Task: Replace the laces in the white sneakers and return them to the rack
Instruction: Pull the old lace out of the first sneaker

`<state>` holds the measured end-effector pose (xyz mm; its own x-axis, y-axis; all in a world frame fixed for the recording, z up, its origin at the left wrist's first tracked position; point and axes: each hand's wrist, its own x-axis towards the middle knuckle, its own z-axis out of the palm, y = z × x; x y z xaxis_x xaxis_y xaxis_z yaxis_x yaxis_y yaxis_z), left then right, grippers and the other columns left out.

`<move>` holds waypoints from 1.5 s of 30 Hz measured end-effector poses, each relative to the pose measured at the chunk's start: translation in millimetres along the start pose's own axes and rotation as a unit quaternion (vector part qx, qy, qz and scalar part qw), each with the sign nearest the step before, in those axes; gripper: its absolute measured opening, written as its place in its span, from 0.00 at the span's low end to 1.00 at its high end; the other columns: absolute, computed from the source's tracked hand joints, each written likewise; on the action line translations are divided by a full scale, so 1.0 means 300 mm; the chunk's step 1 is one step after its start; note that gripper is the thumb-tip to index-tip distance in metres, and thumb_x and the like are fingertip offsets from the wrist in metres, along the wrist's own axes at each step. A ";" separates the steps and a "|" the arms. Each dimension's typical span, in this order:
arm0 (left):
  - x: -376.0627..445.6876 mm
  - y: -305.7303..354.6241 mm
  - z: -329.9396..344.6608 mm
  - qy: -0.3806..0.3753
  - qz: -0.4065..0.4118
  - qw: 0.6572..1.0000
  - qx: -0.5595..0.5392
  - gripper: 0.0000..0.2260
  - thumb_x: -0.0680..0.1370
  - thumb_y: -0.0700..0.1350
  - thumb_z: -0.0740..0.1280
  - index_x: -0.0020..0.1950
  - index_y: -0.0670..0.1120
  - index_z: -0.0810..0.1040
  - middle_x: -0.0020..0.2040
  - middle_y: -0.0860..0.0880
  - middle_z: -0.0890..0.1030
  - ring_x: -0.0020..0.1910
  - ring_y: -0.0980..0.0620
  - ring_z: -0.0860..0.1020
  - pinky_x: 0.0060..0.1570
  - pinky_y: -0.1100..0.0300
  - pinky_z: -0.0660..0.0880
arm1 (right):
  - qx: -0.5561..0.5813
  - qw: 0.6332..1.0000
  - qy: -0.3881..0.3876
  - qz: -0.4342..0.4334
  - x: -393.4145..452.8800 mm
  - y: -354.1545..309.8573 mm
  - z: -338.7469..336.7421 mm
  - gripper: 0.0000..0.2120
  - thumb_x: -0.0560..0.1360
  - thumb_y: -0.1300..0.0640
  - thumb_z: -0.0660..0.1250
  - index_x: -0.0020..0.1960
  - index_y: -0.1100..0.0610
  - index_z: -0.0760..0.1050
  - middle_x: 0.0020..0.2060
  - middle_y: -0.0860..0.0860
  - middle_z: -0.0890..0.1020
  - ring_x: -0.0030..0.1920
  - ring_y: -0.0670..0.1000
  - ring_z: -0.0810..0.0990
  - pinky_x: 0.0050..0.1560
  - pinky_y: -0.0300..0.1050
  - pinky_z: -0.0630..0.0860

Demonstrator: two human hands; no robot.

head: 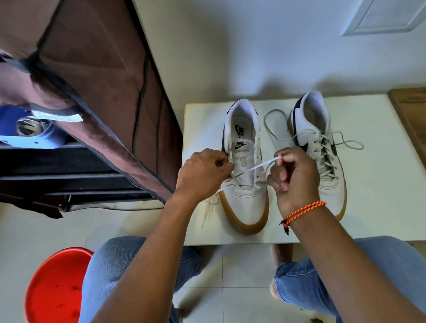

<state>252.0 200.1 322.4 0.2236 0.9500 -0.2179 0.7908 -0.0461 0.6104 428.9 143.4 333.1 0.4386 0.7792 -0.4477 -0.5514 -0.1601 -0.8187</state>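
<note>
Two white sneakers stand side by side on a low white table [374, 201], toes toward the person, heels toward the wall.

Left sneaker [245, 184]: white upper, tan gum sole, black trim at the collar, black logo on the tongue and insole. Mostly unlaced; the upper eyelets are bare. A white lace [259, 165] runs across the low eyelets near the toe and rises to the right. A loose lace end lies on the table left of this shoe's toe.

Right sneaker [317, 150]: same make, black swoosh on both sides. Laced through most eyelets with an off-white lace [277, 125], untied, loops spilling onto the table on both sides of the shoe.

Left hand [204, 173]: at the left edge of the left sneaker, fingers curled tight, pinching the lace at the eyelet row.

Right hand [294, 178]: between the two sneakers, fingers curled, thumb and forefinger pinching the white lace taut. An orange cord bracelet [303, 209] sits on this wrist.

Left of the table: a shoe rack [58, 170] with a brown fabric cover [96, 68] pulled aside, dark shelves showing, a blue box [18, 133] on one shelf. Nearer the person than the table, at the lower left, a red stool [55, 293] stands on the tile floor. Blue jeans cover both knees.
</note>
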 end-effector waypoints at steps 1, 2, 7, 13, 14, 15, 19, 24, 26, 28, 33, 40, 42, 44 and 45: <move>0.001 -0.001 0.000 0.000 0.000 1.000 0.001 0.11 0.79 0.52 0.66 0.40 0.49 0.81 0.38 0.50 0.83 0.39 0.45 0.81 0.40 0.52 0.79 | -0.056 0.998 0.028 -0.031 0.005 0.003 -0.007 0.11 0.73 0.63 0.61 0.34 0.58 0.78 0.22 0.52 0.68 0.20 0.48 0.62 0.25 0.39 0.60; 0.001 -0.002 0.000 0.000 -0.001 1.000 0.001 0.11 0.78 0.52 0.66 0.40 0.49 0.81 0.38 0.50 0.83 0.39 0.45 0.82 0.40 0.52 0.79 | -0.158 0.982 0.056 -0.087 0.007 0.003 -0.012 0.10 0.74 0.62 0.63 0.38 0.57 0.81 0.23 0.51 0.72 0.21 0.48 0.66 0.26 0.42 0.65; 0.000 0.000 -0.002 -0.008 -0.003 1.000 -0.005 0.12 0.76 0.55 0.64 0.39 0.49 0.81 0.38 0.51 0.83 0.40 0.45 0.82 0.41 0.51 0.80 | -0.466 0.844 -0.078 -0.254 -0.031 0.034 0.008 0.10 0.79 0.58 0.66 0.53 0.49 0.85 0.25 0.44 0.78 0.26 0.47 0.77 0.29 0.42 0.71; 0.001 0.000 0.000 -0.002 -0.002 1.000 -0.001 0.12 0.77 0.53 0.65 0.39 0.47 0.79 0.36 0.50 0.82 0.39 0.43 0.81 0.39 0.51 0.78 | -0.638 0.713 -0.128 -0.261 -0.044 0.087 0.014 0.08 0.80 0.54 0.68 0.50 0.50 0.86 0.41 0.49 0.87 0.42 0.52 0.83 0.39 0.43 0.74; 0.001 -0.001 -0.001 -0.002 -0.003 1.000 -0.001 0.12 0.76 0.53 0.65 0.38 0.47 0.79 0.36 0.50 0.82 0.39 0.44 0.81 0.39 0.51 0.79 | -0.606 0.741 -0.138 -0.253 -0.039 0.077 0.011 0.08 0.79 0.55 0.68 0.46 0.52 0.86 0.37 0.49 0.86 0.39 0.50 0.82 0.36 0.43 0.74; 0.000 -0.002 -0.001 -0.005 -0.003 1.000 -0.004 0.12 0.75 0.53 0.64 0.38 0.48 0.79 0.36 0.51 0.83 0.39 0.44 0.81 0.39 0.51 0.79 | -0.570 0.772 -0.142 -0.241 -0.031 0.066 0.011 0.09 0.78 0.57 0.68 0.41 0.54 0.84 0.33 0.49 0.84 0.34 0.49 0.80 0.34 0.43 0.74; 0.000 -0.003 0.000 -0.005 -0.009 1.000 -0.003 0.11 0.77 0.52 0.65 0.38 0.48 0.79 0.37 0.50 0.82 0.39 0.44 0.81 0.36 0.55 0.74 | -0.344 0.919 -0.114 -0.156 -0.030 0.007 0.029 0.14 0.75 0.60 0.64 0.33 0.68 0.73 0.21 0.54 0.70 0.23 0.50 0.67 0.28 0.41 0.65; 0.004 -0.004 0.001 -0.006 -0.012 1.000 0.000 0.11 0.78 0.52 0.66 0.38 0.49 0.80 0.37 0.51 0.82 0.39 0.46 0.81 0.36 0.56 0.72 | -0.094 0.994 -0.049 -0.037 -0.007 -0.030 0.015 0.14 0.74 0.65 0.60 0.31 0.59 0.76 0.23 0.52 0.69 0.20 0.47 0.61 0.24 0.37 0.58; 0.003 -0.004 0.002 -0.007 -0.010 1.000 0.001 0.11 0.78 0.52 0.66 0.38 0.50 0.80 0.37 0.52 0.83 0.38 0.46 0.81 0.36 0.56 0.74 | -0.196 0.975 -0.001 -0.106 0.001 -0.019 -0.002 0.14 0.75 0.64 0.62 0.35 0.56 0.81 0.25 0.49 0.75 0.23 0.48 0.66 0.28 0.40 0.61; 0.003 -0.005 0.001 -0.008 -0.009 1.000 -0.001 0.11 0.78 0.52 0.66 0.38 0.50 0.80 0.37 0.52 0.83 0.38 0.47 0.81 0.37 0.55 0.75 | -0.369 0.905 0.020 -0.212 0.001 -0.008 -0.010 0.12 0.77 0.64 0.64 0.45 0.54 0.84 0.28 0.47 0.80 0.25 0.44 0.72 0.29 0.41 0.66; 0.002 -0.003 -0.003 -0.018 -0.015 1.000 -0.004 0.12 0.76 0.54 0.64 0.39 0.50 0.81 0.37 0.54 0.85 0.39 0.48 0.83 0.42 0.51 0.81 | -0.555 0.779 -0.081 -0.281 -0.045 0.035 0.016 0.11 0.78 0.53 0.66 0.60 0.47 0.79 0.24 0.47 0.73 0.26 0.48 0.72 0.31 0.44 0.70; -0.003 0.009 -0.007 -0.018 -0.019 1.000 -0.007 0.13 0.72 0.57 0.61 0.39 0.51 0.81 0.37 0.53 0.84 0.38 0.48 0.83 0.42 0.49 0.83 | -0.647 0.704 -0.131 -0.261 -0.046 0.061 0.006 0.06 0.80 0.51 0.67 0.54 0.47 0.83 0.37 0.48 0.84 0.39 0.52 0.82 0.36 0.42 0.73; -0.004 0.011 -0.008 -0.016 -0.021 1.000 -0.004 0.13 0.72 0.57 0.62 0.38 0.52 0.81 0.37 0.54 0.84 0.38 0.48 0.83 0.43 0.49 0.83 | -0.637 0.715 -0.131 -0.256 -0.043 0.070 0.011 0.05 0.80 0.53 0.68 0.48 0.49 0.83 0.35 0.47 0.83 0.37 0.50 0.81 0.34 0.42 0.71; -0.007 0.015 -0.012 -0.017 -0.025 1.000 -0.002 0.13 0.72 0.57 0.62 0.38 0.52 0.80 0.37 0.54 0.84 0.39 0.48 0.83 0.43 0.49 0.83 | -0.581 0.759 -0.128 -0.264 -0.034 0.058 0.012 0.07 0.77 0.55 0.68 0.41 0.52 0.82 0.30 0.46 0.80 0.32 0.47 0.79 0.31 0.44 0.72; -0.007 0.016 -0.013 -0.017 -0.026 1.000 -0.002 0.13 0.71 0.57 0.61 0.38 0.52 0.80 0.37 0.54 0.84 0.39 0.48 0.83 0.44 0.49 0.83 | -0.555 0.774 -0.123 -0.277 -0.028 0.048 0.010 0.09 0.76 0.56 0.68 0.37 0.53 0.81 0.28 0.46 0.79 0.30 0.47 0.78 0.31 0.44 0.73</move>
<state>253.1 199.1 328.9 0.2013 0.9400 -0.2755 0.7993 0.0049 0.6009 415.0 136.3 326.2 0.1662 0.9846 0.0533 0.6835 -0.0761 -0.7259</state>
